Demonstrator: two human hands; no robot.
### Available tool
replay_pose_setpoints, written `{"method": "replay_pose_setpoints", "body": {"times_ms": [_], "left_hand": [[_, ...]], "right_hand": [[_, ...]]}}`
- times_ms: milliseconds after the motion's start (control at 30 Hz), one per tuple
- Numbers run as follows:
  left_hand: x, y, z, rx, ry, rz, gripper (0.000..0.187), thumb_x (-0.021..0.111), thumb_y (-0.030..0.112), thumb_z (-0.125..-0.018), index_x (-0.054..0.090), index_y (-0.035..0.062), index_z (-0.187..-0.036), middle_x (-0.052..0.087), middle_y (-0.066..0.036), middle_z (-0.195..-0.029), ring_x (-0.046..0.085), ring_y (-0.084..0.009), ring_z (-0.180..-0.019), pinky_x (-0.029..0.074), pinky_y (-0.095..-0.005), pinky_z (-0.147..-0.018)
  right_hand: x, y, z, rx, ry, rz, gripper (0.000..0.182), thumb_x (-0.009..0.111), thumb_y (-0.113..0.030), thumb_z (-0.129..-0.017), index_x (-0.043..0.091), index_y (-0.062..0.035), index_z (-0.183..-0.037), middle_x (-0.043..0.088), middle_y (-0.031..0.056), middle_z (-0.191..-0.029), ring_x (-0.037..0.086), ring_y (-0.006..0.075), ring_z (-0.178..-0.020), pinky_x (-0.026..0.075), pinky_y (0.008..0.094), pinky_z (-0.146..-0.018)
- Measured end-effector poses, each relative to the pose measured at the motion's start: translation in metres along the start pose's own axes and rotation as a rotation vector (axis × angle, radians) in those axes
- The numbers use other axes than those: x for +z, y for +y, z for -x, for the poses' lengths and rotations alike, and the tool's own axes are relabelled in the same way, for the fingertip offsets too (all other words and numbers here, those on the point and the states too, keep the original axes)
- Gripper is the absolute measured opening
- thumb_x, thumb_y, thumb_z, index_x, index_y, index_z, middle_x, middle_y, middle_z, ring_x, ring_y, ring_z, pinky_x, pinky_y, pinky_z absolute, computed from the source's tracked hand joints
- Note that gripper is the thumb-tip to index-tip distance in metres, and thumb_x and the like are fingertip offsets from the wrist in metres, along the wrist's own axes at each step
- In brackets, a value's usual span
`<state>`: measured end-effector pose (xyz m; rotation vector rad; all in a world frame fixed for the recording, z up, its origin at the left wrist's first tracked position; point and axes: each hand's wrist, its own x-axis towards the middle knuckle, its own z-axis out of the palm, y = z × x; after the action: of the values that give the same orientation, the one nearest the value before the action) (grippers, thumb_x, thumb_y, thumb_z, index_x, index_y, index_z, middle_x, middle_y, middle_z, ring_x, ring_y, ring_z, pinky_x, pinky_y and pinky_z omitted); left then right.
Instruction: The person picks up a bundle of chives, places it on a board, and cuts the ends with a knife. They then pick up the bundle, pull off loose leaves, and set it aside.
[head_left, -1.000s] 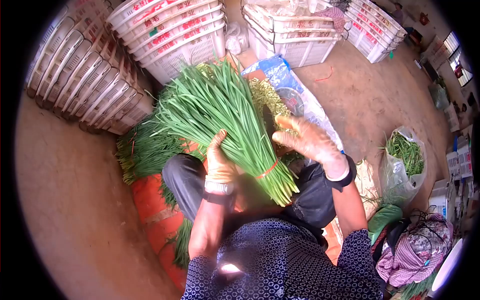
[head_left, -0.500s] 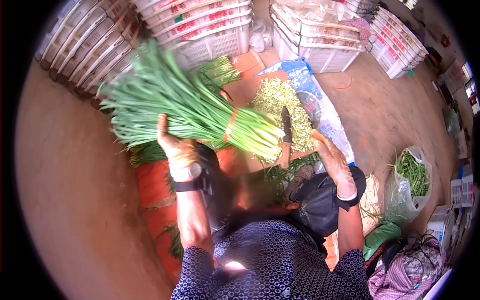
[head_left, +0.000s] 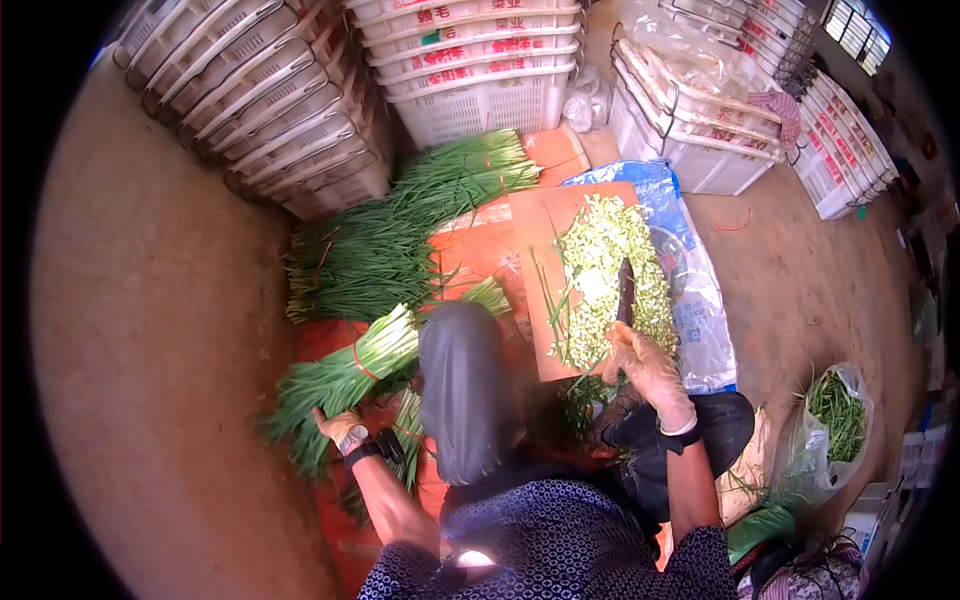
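Left hand [head_left: 338, 427] at leaves of banded bundle [head_left: 345, 378], beside left knee [head_left: 463, 385].
Fingers mostly hidden; closure can't be told. Bundle likely light, limp-leaved, firmer at the band [head_left: 363, 364]: hold there. Beyond, right hand [head_left: 645, 370] closed on knife [head_left: 626, 288] over board [head_left: 535, 235].

Room interior, seen from above. Floor [head_left: 780, 290]: bare, brown, smooth, faintly mottled; a thin red strand [head_left: 733, 222] lies on it. Rear: white slatted crates in stacks, the left stack [head_left: 265, 105] leaning, the middle stack [head_left: 480, 95] bearing red lettering, a lower stack [head_left: 695, 160] topped with clear plastic [head_left: 690, 50]. Upper right: a barred window [head_left: 857, 35], pale with light; the far right side lies dim.
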<state>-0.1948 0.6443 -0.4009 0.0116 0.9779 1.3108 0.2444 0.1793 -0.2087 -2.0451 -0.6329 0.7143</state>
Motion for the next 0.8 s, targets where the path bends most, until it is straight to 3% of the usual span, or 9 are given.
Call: {"method": "replay_pose_setpoints", "body": {"times_ms": [67,133,233,367,533,633,667,700,800], "left_hand": [[-0.048,-0.004,-0.005,-0.061,0.128,-0.072,0.078,0.057,0.068,-0.099,0.06,0.0101,-0.152,0.058,-0.011,-0.158,0.051,-0.0354,-0.142,0.03,-0.0528,-0.126],[-0.09,-0.009,-0.011,-0.069,0.206,-0.05,0.077,0.058,0.067,-0.098,0.059,0.0122,-0.153,0.055,-0.011,-0.162,0.048,-0.0383,-0.145,0.029,-0.0603,-0.125],[-0.1,-0.022,0.008,-0.053,0.348,-0.086,0.072,0.059,0.065,-0.099,0.061,0.0136,-0.15,0.059,-0.009,-0.158,0.05,-0.0406,-0.144,0.03,-0.0664,-0.123],[-0.134,-0.068,0.012,-0.135,0.207,-0.223,0.067,0.066,0.06,-0.1,0.063,0.0114,-0.146,0.065,-0.009,-0.151,0.06,-0.0365,-0.134,0.042,-0.0553,-0.118],[-0.189,-0.061,-0.017,-0.76,-0.055,-0.745,0.058,0.068,0.057,-0.101,0.069,0.0084,-0.133,0.072,-0.011,-0.129,0.068,-0.0303,-0.118,0.054,-0.0499,-0.101],[-0.205,-0.029,-0.048,-1.223,-0.155,-1.157,0.053,0.067,0.057,-0.102,0.072,0.0082,-0.123,0.079,-0.013,-0.109,0.075,-0.0288,-0.102,0.06,-0.0494,-0.089],[-0.098,-0.016,0.007,-0.96,-0.073,-1.602,0.047,0.07,0.054,-0.102,0.073,0.0082,-0.113,0.077,-0.009,-0.091,0.077,-0.0249,-0.078,0.062,-0.0417,-0.067],[-0.057,-0.004,0.007,-0.816,-0.164,-1.533,0.039,0.072,0.045,-0.103,0.074,0.0063,-0.109,0.078,-0.008,-0.09,0.074,-0.0218,-0.066,0.059,-0.0347,-0.055],[0.021,0.003,-0.05,-0.343,-0.047,-1.19,0.028,0.071,0.034,-0.102,0.074,0.0067,-0.107,0.078,-0.012,-0.089,0.074,-0.0243,-0.067,0.058,-0.0359,-0.055]], "right_hand": [[0.001,-0.018,-0.007,0.016,-0.015,0.001,0.077,0.06,-0.049,-0.11,0.043,0.0087,-0.158,0.068,0.023,-0.141,0.063,0.0261,-0.134,0.047,0.0378,-0.114],[0.008,-0.01,-0.017,-0.008,0.022,0.137,0.078,0.059,-0.049,-0.111,0.042,0.0102,-0.158,0.072,0.0227,-0.131,0.073,0.0245,-0.115,0.05,0.036,-0.109],[0.007,-0.051,-0.031,0.233,-0.118,0.044,0.069,0.062,-0.046,-0.109,0.047,-0.0003,-0.159,0.067,0.0222,-0.142,0.077,0.0208,-0.094,0.06,0.0356,-0.085],[0.034,-0.031,-0.077,0.021,-0.036,0.371,0.06,0.065,-0.036,-0.106,0.053,-0.0033,-0.155,0.07,0.0199,-0.133,0.075,0.0274,-0.088,0.059,0.0396,-0.087],[0.072,-0.028,-0.134,-0.237,0.054,0.635,0.054,0.072,-0.032,-0.098,0.061,-0.0069,-0.145,0.067,0.021,-0.139,0.065,0.0398,-0.126,0.051,0.0478,-0.108],[0.092,-0.052,-0.159,-0.246,0.0,0.648,0.056,0.072,-0.03,-0.099,0.059,-0.0043,-0.147,0.066,0.021,-0.141,0.064,0.039,-0.128,0.05,0.0471,-0.11],[0.103,-0.05,-0.168,-0.283,0.022,0.674,0.058,0.072,-0.03,-0.099,0.059,-0.0037,-0.148,0.066,0.0215,-0.141,0.064,0.0393,-0.129,0.05,0.0475,-0.111],[0.114,-0.044,-0.175,-0.318,0.045,0.701,0.059,0.073,-0.03,-0.098,0.058,-0.0031,-0.148,0.066,0.0219,-0.141,0.063,0.0396,-0.129,0.049,0.0478,-0.111],[0.146,-0.034,-0.19,-0.303,0.031,0.776,0.063,0.074,-0.025,-0.094,0.057,-0.0027,-0.15,0.062,0.0219,-0.145,0.059,0.0406,-0.132,0.047,0.0493,-0.113]]}}
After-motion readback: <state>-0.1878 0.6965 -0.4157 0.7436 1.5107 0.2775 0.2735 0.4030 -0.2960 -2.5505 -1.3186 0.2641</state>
